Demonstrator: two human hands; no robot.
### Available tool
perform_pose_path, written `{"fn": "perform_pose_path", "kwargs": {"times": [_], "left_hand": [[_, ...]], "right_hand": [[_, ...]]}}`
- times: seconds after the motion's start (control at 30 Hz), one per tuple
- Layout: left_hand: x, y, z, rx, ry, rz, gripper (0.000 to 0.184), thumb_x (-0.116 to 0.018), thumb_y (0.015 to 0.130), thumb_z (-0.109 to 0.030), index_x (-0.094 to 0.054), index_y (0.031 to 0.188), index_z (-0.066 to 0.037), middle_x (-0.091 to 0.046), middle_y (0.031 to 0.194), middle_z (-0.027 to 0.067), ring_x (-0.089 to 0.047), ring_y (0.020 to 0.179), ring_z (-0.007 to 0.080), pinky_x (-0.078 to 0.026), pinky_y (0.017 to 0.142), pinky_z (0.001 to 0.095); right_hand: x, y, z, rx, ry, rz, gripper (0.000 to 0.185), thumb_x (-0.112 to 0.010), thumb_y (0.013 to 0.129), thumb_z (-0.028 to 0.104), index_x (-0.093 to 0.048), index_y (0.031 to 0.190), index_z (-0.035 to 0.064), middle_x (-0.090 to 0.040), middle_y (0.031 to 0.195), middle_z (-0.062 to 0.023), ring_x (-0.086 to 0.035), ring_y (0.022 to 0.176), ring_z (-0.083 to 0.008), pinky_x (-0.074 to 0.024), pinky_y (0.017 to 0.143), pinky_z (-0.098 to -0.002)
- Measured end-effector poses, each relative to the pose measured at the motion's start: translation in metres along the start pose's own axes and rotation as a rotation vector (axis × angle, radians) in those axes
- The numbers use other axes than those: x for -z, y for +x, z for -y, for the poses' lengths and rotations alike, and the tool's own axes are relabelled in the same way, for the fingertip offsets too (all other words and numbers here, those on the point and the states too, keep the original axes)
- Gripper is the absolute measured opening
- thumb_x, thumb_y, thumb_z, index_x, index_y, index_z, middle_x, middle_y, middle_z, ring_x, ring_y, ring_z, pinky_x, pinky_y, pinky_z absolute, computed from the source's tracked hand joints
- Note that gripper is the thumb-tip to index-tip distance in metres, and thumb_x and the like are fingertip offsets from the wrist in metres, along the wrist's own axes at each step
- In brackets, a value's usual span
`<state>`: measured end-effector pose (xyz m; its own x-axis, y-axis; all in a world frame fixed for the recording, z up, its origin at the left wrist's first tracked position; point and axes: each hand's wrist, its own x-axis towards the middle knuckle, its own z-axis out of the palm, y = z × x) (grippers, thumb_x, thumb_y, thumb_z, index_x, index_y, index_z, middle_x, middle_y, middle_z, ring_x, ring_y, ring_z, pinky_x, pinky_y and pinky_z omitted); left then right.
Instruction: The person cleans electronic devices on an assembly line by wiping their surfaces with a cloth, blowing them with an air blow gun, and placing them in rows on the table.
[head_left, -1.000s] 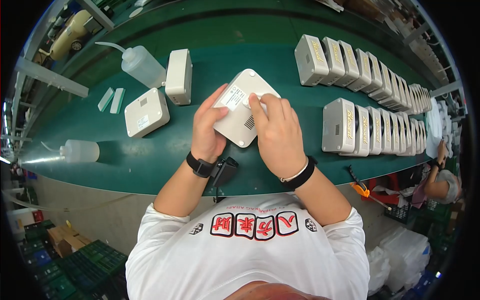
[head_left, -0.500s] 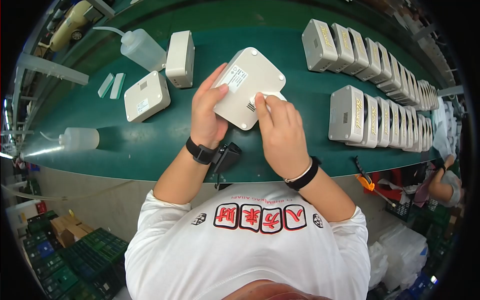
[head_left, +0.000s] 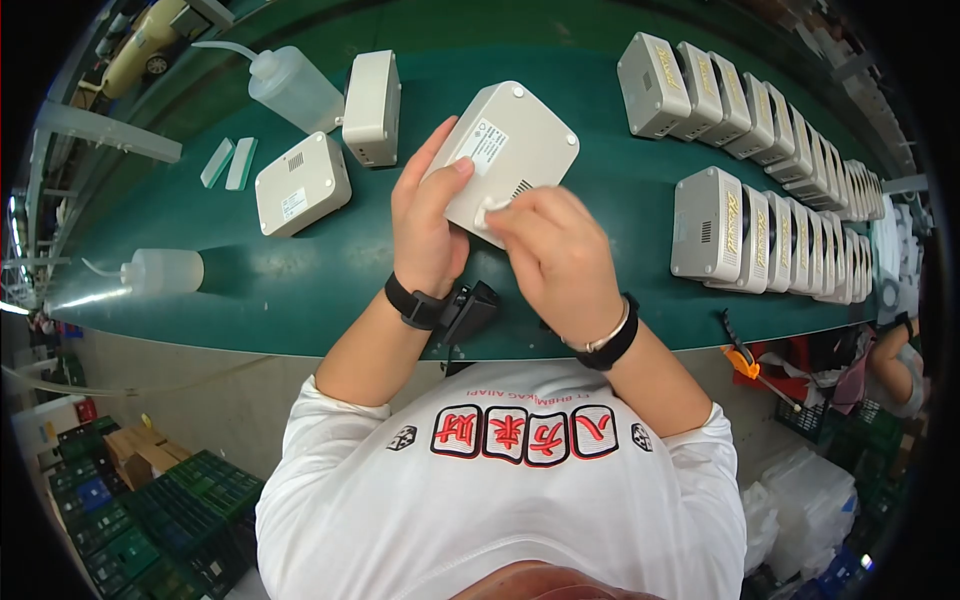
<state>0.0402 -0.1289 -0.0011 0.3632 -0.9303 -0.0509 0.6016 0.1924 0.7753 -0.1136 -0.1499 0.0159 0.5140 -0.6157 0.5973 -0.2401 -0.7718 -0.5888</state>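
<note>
The box (head_left: 515,150) is held above the worktop (head_left: 350,290), tilted, its face with the label (head_left: 487,148), vent and small round feet toward the camera. The left grip (head_left: 430,215) is closed on its left side, thumb over the face and fingers behind. The right grip (head_left: 565,255) pinches a white wad (head_left: 487,212) between thumb and fingers, pressing it to the face near the lower corner, just beside the vent. To the left, a flat box (head_left: 300,190) lies label up near an upright box (head_left: 372,110), with a large bottle (head_left: 296,88) beside the latter and two strips (head_left: 240,164) farther left. A small bottle (head_left: 168,271) lies nearer the worktop's left end. On the right, more boxes stand in a far row (head_left: 655,90) and a near row (head_left: 708,220), gold lettering on their sides. A co-worker's arm (head_left: 893,355) shows at the right edge.
</note>
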Motion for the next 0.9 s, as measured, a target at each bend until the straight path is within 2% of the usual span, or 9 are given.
{"fn": "perform_pose_path", "kwargs": {"times": [0.07,0.1,0.33,0.5,0.6,0.73,0.77,0.87,0.9], "left_hand": [[0.001,0.0,0.0,-0.011,0.015,-0.016,0.066,-0.062,0.092,-0.01,-0.035,0.148,0.013,-0.056,0.137,0.0224,-0.059,0.121,0.0254,-0.047,0.103,0.036],[0.001,0.001,0.0,-0.017,0.023,-0.021,0.066,-0.062,0.091,-0.01,-0.035,0.148,0.013,-0.056,0.137,0.0224,-0.059,0.121,0.0254,-0.047,0.103,0.0359],[0.002,0.0,0.001,0.039,-0.01,-0.017,0.067,-0.063,0.091,-0.011,-0.035,0.147,0.013,-0.055,0.137,0.0228,-0.058,0.122,0.0256,-0.045,0.104,0.0362],[0.013,0.01,0.008,0.072,-0.067,0.011,0.068,-0.064,0.091,-0.013,-0.035,0.147,0.013,-0.055,0.137,0.023,-0.058,0.122,0.0259,-0.045,0.104,0.0363],[0.006,0.006,0.004,0.066,-0.023,0.002,0.07,-0.065,0.091,-0.014,-0.034,0.147,0.013,-0.055,0.137,0.0226,-0.057,0.123,0.0257,-0.044,0.105,0.0367],[0.009,0.007,0.011,0.117,-0.036,-0.009,0.069,-0.064,0.092,-0.017,-0.036,0.147,0.013,-0.056,0.136,0.0217,-0.056,0.124,0.0259,-0.044,0.105,0.0379],[0.009,0.009,0.011,0.12,-0.056,-0.006,0.068,-0.063,0.092,-0.017,-0.036,0.146,0.012,-0.056,0.136,0.0214,-0.056,0.124,0.0259,-0.044,0.106,0.0382],[0.007,0.012,0.007,0.111,-0.068,0.003,0.065,-0.062,0.093,-0.02,-0.039,0.146,0.01,-0.058,0.134,0.0191,-0.056,0.124,0.0257,-0.044,0.106,0.039],[0.007,0.011,0.006,0.107,-0.065,-0.001,0.063,-0.061,0.094,-0.021,-0.04,0.146,0.009,-0.058,0.133,0.0181,-0.056,0.124,0.0255,-0.044,0.106,0.0392]], "right_hand": [[0.0,0.009,-0.011,0.021,-0.028,-0.048,0.018,-0.065,0.078,-0.004,-0.069,0.094,0.0026,-0.061,0.087,-0.0114,-0.061,0.085,-0.033,-0.0511,0.074,-0.0426],[-0.002,0.009,-0.016,-0.062,0.013,-0.071,0.018,-0.064,0.077,-0.005,-0.068,0.094,0.0019,-0.061,0.086,-0.0123,-0.061,0.085,-0.034,-0.0507,0.074,-0.0432],[-0.007,0.003,-0.004,0.073,-0.006,-0.014,0.023,-0.064,0.072,-0.006,-0.068,0.093,0.0018,-0.061,0.089,-0.0115,-0.06,0.085,-0.0335,-0.0504,0.074,-0.0422],[0.0,0.007,-0.018,-0.037,-0.078,-0.075,0.015,-0.067,0.076,-0.002,-0.072,0.089,0.0034,-0.061,0.087,-0.0084,-0.059,0.083,-0.0303,-0.0498,0.077,-0.0402],[-0.006,-0.004,-0.006,0.001,0.009,-0.035,0.017,-0.067,0.076,-0.002,-0.073,0.09,0.0052,-0.062,0.086,-0.0083,-0.059,0.082,-0.0307,-0.0496,0.076,-0.0403],[0.004,0.015,-0.028,0.008,-0.134,-0.039,0.017,-0.068,0.075,0.0,-0.074,0.09,0.0073,-0.061,0.088,-0.0086,-0.058,0.08,-0.0304,-0.0492,0.075,-0.0408],[0.01,0.019,-0.036,0.008,-0.16,-0.067,0.014,-0.07,0.079,0.001,-0.074,0.092,0.0055,-0.063,0.089,-0.0089,-0.06,0.079,-0.0282,-0.0506,0.073,-0.0384],[0.026,0.019,-0.037,-0.249,0.037,-0.275,0.01,-0.07,0.085,0.003,-0.074,0.095,0.0032,-0.066,0.09,-0.0097,-0.065,0.082,-0.0252,-0.0526,0.072,-0.0333],[0.032,0.018,-0.039,-0.214,-0.002,-0.325,0.011,-0.068,0.09,0.005,-0.073,0.099,0.0018,-0.07,0.092,-0.0115,-0.068,0.087,-0.023,-0.0539,0.073,-0.0295]]}}
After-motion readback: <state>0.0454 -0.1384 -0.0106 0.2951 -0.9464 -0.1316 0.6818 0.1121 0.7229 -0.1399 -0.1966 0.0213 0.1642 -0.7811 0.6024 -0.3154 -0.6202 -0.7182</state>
